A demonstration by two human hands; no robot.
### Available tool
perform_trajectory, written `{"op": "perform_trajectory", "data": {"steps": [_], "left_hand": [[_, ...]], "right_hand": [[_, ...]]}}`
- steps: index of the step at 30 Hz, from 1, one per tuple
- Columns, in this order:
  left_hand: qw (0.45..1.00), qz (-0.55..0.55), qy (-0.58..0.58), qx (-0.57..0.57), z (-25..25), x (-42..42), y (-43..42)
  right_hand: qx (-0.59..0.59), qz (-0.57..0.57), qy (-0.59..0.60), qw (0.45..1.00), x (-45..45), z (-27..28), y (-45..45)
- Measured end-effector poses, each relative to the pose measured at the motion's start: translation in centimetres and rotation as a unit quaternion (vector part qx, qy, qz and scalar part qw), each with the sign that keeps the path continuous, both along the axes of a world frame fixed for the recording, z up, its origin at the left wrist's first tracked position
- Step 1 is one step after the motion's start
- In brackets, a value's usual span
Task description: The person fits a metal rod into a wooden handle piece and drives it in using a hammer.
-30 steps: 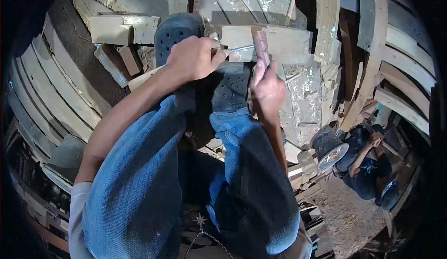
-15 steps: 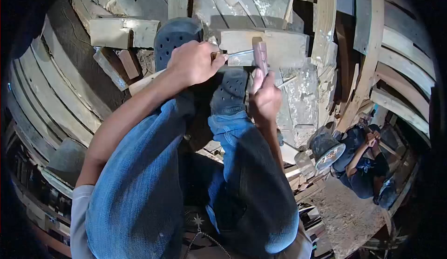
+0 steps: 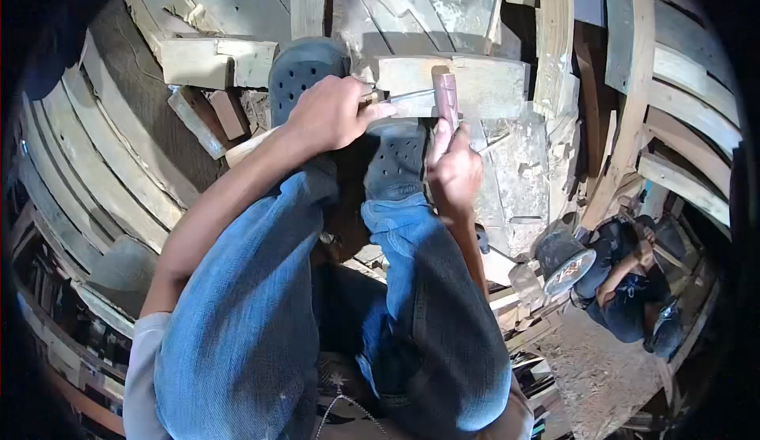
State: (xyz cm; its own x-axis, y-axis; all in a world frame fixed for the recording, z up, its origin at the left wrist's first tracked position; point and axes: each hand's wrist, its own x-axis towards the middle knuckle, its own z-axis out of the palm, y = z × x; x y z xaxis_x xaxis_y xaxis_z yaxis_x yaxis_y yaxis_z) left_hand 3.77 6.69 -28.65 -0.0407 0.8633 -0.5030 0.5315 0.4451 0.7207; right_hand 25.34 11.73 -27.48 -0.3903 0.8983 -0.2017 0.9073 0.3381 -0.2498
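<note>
My left hand [image 3: 331, 114] is closed around the handle end of a thin metal tool [image 3: 410, 94], most of the handle hidden by the fingers. The tool's shaft points right, over a pale wooden block [image 3: 487, 84]. My right hand [image 3: 454, 163] grips a reddish-brown wooden piece [image 3: 446, 101], held nearly upright beside the far end of the shaft. Both hands are above my dark perforated clogs [image 3: 394, 159]. The exact contact between shaft and wooden piece is too small to tell.
Another person [image 3: 621, 282] sits at the lower right near a dark bucket [image 3: 564, 258]. Curved planks [image 3: 111, 155] lie at the left, and more boards [image 3: 689, 115] at the right. Short wood blocks [image 3: 194, 62] lie beyond my left clog.
The view has shifted slightly, so the scene sits a little lower. Both hands keep their holds, and the wooden piece stays near the shaft's end.
</note>
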Motion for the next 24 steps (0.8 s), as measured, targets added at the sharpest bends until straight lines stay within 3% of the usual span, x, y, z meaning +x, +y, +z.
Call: {"op": "perform_trajectory", "data": {"steps": [4, 12, 17, 24], "left_hand": [[0.998, 0.000, -0.051, 0.022, 0.4, -0.6, 0.0], [0.996, -0.022, -0.089, 0.020, 0.5, -0.9, -0.9], [0.998, -0.026, -0.060, -0.025, 1.2, -1.6, -1.0], [1.000, -0.021, 0.005, -0.006, 1.0, -0.9, -1.2]], "right_hand": [[-0.067, -0.040, -0.010, 0.997, 0.1, 0.0, 0.3], [0.011, 0.014, 0.008, 1.000, 0.1, 0.2, 0.2], [-0.040, -0.028, -0.021, 0.999, 0.1, 0.2, 0.4], [-0.051, -0.020, 0.019, 0.998, 0.3, 0.1, 0.6]]}}
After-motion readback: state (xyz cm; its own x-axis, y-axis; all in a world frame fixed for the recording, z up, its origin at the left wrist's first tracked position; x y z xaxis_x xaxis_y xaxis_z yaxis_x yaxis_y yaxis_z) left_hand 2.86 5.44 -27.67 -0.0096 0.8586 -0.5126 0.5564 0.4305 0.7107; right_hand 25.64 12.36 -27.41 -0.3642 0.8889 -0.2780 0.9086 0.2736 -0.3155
